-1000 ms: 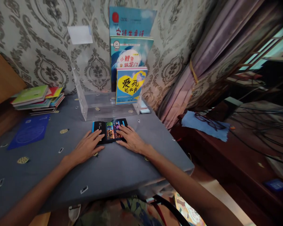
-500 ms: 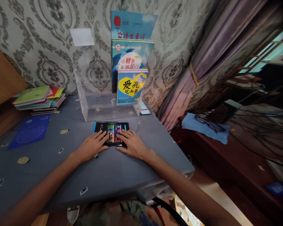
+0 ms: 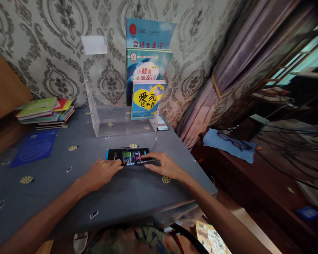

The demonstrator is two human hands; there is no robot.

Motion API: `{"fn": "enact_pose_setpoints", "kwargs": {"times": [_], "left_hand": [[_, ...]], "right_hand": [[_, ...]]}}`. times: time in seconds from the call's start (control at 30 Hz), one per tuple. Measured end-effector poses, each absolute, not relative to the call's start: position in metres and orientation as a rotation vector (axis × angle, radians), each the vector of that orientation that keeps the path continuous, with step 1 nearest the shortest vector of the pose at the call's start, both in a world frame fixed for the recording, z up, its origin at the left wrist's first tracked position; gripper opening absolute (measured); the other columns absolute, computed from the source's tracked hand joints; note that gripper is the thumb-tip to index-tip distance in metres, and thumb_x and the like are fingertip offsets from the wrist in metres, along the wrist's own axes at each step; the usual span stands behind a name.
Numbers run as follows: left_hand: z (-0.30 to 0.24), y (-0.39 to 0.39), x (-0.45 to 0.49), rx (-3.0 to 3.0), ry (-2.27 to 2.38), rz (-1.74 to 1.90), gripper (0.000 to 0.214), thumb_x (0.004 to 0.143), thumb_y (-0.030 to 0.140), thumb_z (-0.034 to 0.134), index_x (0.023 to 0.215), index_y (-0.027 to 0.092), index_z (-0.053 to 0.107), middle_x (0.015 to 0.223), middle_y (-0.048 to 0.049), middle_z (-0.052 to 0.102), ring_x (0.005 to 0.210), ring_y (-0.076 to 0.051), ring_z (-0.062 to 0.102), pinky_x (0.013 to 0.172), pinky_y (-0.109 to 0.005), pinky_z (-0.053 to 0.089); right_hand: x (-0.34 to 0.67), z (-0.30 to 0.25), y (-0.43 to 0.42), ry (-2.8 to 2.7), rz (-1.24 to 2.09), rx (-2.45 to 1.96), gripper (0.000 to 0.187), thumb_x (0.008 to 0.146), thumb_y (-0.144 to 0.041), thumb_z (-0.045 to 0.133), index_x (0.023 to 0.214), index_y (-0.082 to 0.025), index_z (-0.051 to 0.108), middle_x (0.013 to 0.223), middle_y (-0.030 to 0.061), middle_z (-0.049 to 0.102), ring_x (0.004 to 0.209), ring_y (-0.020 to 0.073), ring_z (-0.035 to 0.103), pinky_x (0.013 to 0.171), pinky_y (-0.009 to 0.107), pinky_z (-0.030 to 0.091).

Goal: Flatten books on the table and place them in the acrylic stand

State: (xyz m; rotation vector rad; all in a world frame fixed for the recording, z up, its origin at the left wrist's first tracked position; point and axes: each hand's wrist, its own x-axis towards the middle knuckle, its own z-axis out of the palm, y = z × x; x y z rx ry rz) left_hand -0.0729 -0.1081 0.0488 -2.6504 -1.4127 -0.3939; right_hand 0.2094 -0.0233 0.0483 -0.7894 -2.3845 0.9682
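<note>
Left hand (image 3: 102,172) and right hand (image 3: 166,165) pinch black book (image 3: 131,157) at left/right ends. Likely light, stiffish, slick-covered; best held there, thumbs near side.

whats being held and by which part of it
A black book, by its near edge: left hand at the left corner, right hand toward the right end.
</note>
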Motion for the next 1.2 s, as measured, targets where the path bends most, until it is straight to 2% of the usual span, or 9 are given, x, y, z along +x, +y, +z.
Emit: {"fn": "enact_pose_setpoints", "kwargs": {"times": [0.17,0.3,0.47,0.63,0.73,0.87,1.0,1.1,1.2], "left_hand": [[0.073,-0.114,-0.067,-2.722,-1.856,-0.615,0.037,0.104,0.042,0.028,0.088,0.023,0.056,0.059,0.0044,0.054,0.051,-0.013,0.051,0.054,-0.025,0.03],[0.089,-0.114,-0.066,-2.668,-2.06,-1.017,0.039,0.098,0.046,0.034,0.07,0.023,0.049,0.057,0.0051,0.045,0.052,-0.012,0.044,0.056,-0.025,0.032],[0.098,-0.109,-0.07,-2.338,-2.214,-1.649,0.048,0.09,0.057,0.047,0.058,0.022,0.038,0.054,0.005,0.038,0.053,-0.011,0.037,0.051,-0.023,0.031],[0.069,-0.097,-0.063,-1.804,-2.486,-2.469,0.048,0.077,0.065,0.062,0.067,0.02,0.053,0.056,0.0052,0.051,0.054,-0.011,0.048,0.051,-0.021,0.041],[0.046,-0.089,-0.061,-1.615,-2.734,-2.658,0.052,0.064,0.068,0.069,0.074,0.019,0.057,0.056,0.0041,0.056,0.056,-0.015,0.057,0.052,-0.024,0.046],[0.03,-0.079,-0.071,-1.939,-3.048,-2.233,0.05,0.063,0.068,0.068,0.069,0.02,0.052,0.05,0.0056,0.053,0.042,-0.014,0.054,0.042,-0.024,0.042],[0.032,-0.07,-0.086,-2.425,-2.765,-1.445,0.042,0.08,0.06,0.053,0.065,0.022,0.048,0.048,0.0042,0.055,0.036,-0.013,0.052,0.039,-0.023,0.036],[0.034,-0.065,-0.093,-2.469,-2.41,-1.05,0.031,0.09,0.043,0.044,0.068,0.022,0.052,0.054,0.0021,0.059,0.045,-0.015,0.056,0.051,-0.025,0.042],[0.031,-0.058,-0.094,-2.353,-2.184,-0.794,0.026,0.093,0.032,0.04,0.081,0.023,0.061,0.072,-0.0028,0.067,0.069,-0.02,0.064,0.065,-0.029,0.047]], "right_hand": [[0.215,0.032,-0.014,-2.036,1.113,-0.859,0.034,0.084,-0.049,0.068,0.102,-0.02,0.075,0.103,0.005,0.076,0.101,0.0259,0.069,0.096,0.041,0.05],[0.204,0.015,-0.004,-1.809,1.187,-0.914,0.039,0.075,-0.049,0.076,0.102,-0.021,0.073,0.101,0.0052,0.075,0.094,0.0242,0.069,0.091,0.041,0.053],[0.179,0.015,0.0,-1.392,1.476,-0.851,0.052,0.061,-0.053,0.084,0.1,-0.022,0.068,0.096,0.0035,0.074,0.085,0.0199,0.069,0.076,0.032,0.056],[0.159,0.018,-0.006,-1.289,1.716,-0.806,0.043,0.065,-0.057,0.081,0.081,-0.019,0.066,0.072,-0.0009,0.068,0.064,0.0128,0.063,0.065,0.025,0.053],[0.155,0.018,0.002,-1.313,1.713,-0.832,0.044,0.066,-0.058,0.08,0.072,-0.019,0.062,0.062,-0.0037,0.061,0.054,0.0094,0.055,0.053,0.021,0.046],[0.153,0.012,0.026,-1.378,1.667,-0.952,0.045,0.065,-0.059,0.078,0.064,-0.019,0.056,0.053,-0.0063,0.052,0.046,0.0078,0.046,0.044,0.019,0.036],[0.152,0.002,0.047,-1.513,1.534,-1.046,0.042,0.068,-0.056,0.073,0.059,-0.02,0.054,0.047,-0.0075,0.047,0.04,0.0076,0.042,0.039,0.02,0.034],[0.151,-0.005,0.054,-1.585,1.439,-1.115,0.036,0.072,-0.051,0.071,0.06,-0.02,0.056,0.047,-0.0064,0.051,0.038,0.0088,0.045,0.037,0.021,0.035],[0.151,-0.01,0.056,-1.604,1.385,-1.139,0.031,0.074,-0.047,0.069,0.065,-0.02,0.06,0.048,-0.0056,0.055,0.037,0.0094,0.047,0.036,0.021,0.037]]}}
